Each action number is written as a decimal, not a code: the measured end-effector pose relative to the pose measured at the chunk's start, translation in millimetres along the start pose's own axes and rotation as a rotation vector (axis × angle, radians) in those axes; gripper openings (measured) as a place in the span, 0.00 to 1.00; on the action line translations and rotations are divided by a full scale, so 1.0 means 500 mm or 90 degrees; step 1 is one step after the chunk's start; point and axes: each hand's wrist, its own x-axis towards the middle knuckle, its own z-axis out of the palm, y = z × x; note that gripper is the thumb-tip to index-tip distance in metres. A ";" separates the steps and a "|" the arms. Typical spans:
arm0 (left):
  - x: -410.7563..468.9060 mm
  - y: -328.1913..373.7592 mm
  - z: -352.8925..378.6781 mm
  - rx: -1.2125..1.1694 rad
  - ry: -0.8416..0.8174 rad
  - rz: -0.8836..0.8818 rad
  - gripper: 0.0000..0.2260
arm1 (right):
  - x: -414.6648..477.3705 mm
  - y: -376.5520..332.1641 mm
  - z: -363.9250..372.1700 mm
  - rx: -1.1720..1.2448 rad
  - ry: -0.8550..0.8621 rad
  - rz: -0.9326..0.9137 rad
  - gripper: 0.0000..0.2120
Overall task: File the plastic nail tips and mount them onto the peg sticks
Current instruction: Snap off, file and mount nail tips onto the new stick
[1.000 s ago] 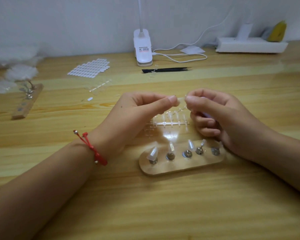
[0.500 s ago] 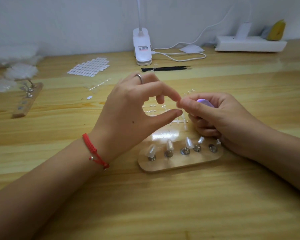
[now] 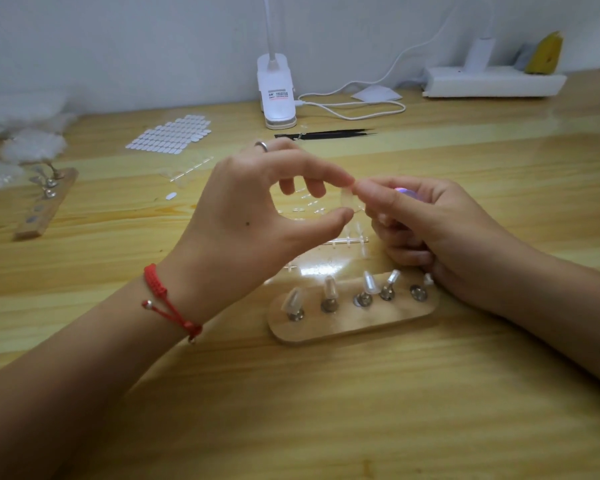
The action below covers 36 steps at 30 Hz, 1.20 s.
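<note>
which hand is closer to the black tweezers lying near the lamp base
Left. The left hand is raised just in front of the black tweezers, its ringed finger nearest them. The right hand sits farther toward the person and to the right.

We see a wooden table (image 3: 326,410) carrying an oval peg board (image 3: 354,322), a second peg strip (image 3: 45,206) at left, a sticker sheet (image 3: 170,135), black tweezers (image 3: 326,134), a white lamp base (image 3: 278,95), its cable (image 3: 354,110) and a power strip (image 3: 492,83).
</note>
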 end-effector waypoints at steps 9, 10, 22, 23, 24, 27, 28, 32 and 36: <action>-0.017 0.039 0.016 -0.166 -0.250 -0.068 0.10 | 0.002 0.003 -0.007 0.042 0.054 0.014 0.13; -0.019 0.040 0.019 -0.163 -0.251 -0.073 0.10 | 0.002 0.004 -0.006 0.041 0.060 0.016 0.13; -0.026 0.053 0.036 -0.153 -0.236 -0.140 0.07 | 0.003 0.003 -0.008 0.053 0.053 0.018 0.11; -0.027 0.053 0.037 -0.154 -0.233 -0.144 0.07 | 0.003 0.002 -0.008 0.050 0.053 0.019 0.11; -0.027 0.053 0.039 -0.152 -0.233 -0.148 0.07 | 0.003 0.002 -0.008 0.050 0.054 0.019 0.11; -0.029 0.055 0.041 -0.146 -0.234 -0.157 0.08 | 0.003 0.002 -0.007 0.052 0.056 0.019 0.10; -0.029 0.055 0.042 -0.145 -0.234 -0.158 0.08 | 0.003 0.003 -0.007 0.048 0.056 0.019 0.10; -0.030 0.055 0.044 -0.133 -0.234 -0.152 0.08 | 0.003 0.002 -0.007 0.059 0.049 0.019 0.10; -0.031 0.053 0.046 -0.124 -0.226 -0.165 0.09 | 0.003 0.001 -0.007 0.070 0.046 0.017 0.10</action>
